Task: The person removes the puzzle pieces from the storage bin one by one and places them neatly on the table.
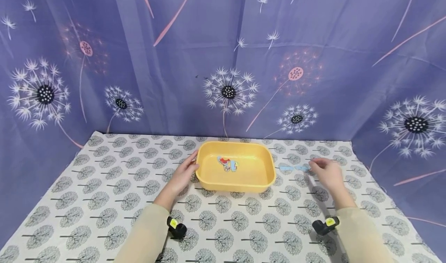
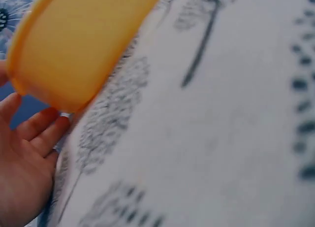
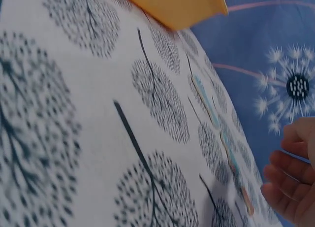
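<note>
A yellow plastic basin (image 1: 237, 187) stands near the middle of the table. My left hand (image 1: 182, 174) holds its left end, thumb over the rim and fingers along the outer wall; the left wrist view shows fingertips at that wall. In the basin lie a few small flat printed pieces (image 1: 228, 164) in red, light blue and grey. To its right, flat light-blue pieces (image 1: 292, 168) form a row on the cloth. Over the row's right end hovers my right hand (image 1: 327, 174), fingers loosely bent, with nothing visible in them. The right wrist view also shows an orange-brown end (image 3: 247, 201) on this row.
A white cloth with grey tree prints (image 1: 223, 228) covers the table. Behind it and at both sides hangs a purple-blue curtain (image 1: 174, 73) with dandelion prints. Small black devices (image 1: 325, 225) are strapped to both wrists.
</note>
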Tool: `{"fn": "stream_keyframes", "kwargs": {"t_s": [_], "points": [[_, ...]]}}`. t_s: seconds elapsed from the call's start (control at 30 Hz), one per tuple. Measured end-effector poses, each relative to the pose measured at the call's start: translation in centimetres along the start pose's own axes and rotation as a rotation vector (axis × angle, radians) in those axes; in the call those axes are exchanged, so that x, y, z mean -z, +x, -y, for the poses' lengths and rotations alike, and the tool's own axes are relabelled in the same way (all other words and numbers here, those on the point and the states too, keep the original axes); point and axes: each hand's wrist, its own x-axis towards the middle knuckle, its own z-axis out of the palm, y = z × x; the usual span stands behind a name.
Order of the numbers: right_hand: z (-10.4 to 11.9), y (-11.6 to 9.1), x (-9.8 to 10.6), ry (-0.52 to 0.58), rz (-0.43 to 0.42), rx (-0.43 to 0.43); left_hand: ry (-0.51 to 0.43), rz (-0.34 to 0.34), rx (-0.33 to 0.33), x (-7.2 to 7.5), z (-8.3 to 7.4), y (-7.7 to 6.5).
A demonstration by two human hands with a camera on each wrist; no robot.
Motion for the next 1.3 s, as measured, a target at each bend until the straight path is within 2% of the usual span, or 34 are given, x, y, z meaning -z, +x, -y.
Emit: {"fn": "stream_keyframes", "kwargs": {"t_s": [0.07,0.17,0.37,0.57,0.73,0.83,1.1,1.3], "points": [[0.7,-0.2,-0.3,0.013,0.014,0.029,0.034,0.009,-0.026,0.3,0.1,-0.3],[2.0,-0.5,-0.7,0.023,0.031,0.081,0.034,0.028,-0.060,0.6,0.3,-0.8],[3.9,-0.2,-2.2,0.049,0.046,0.186,0.027,0.022,-0.055,0.7,1.0,-1.5],[5.6,-0.1,-3.4,0.051,0.091,0.202,0.016,0.045,-0.053,0.7,1.2,-1.9],[6.9,0.1,-4.4,0.188,0.141,0.218,0.005,0.050,-0.057,0.5,1.2,-1.9],[7.5,0.2,-4.8,0.231,0.157,0.232,-0.003,0.057,-0.065,0.2,1.0,-1.9],[8.8,0.3,-5.3,0.137,0.098,0.266,-0.049,0.083,-0.084,0.2,1.0,-1.9],[10.5,0.3,-5.8,0.098,0.076,0.378,-0.045,0.089,-0.082,0.2,1.1,-1.9]]}}
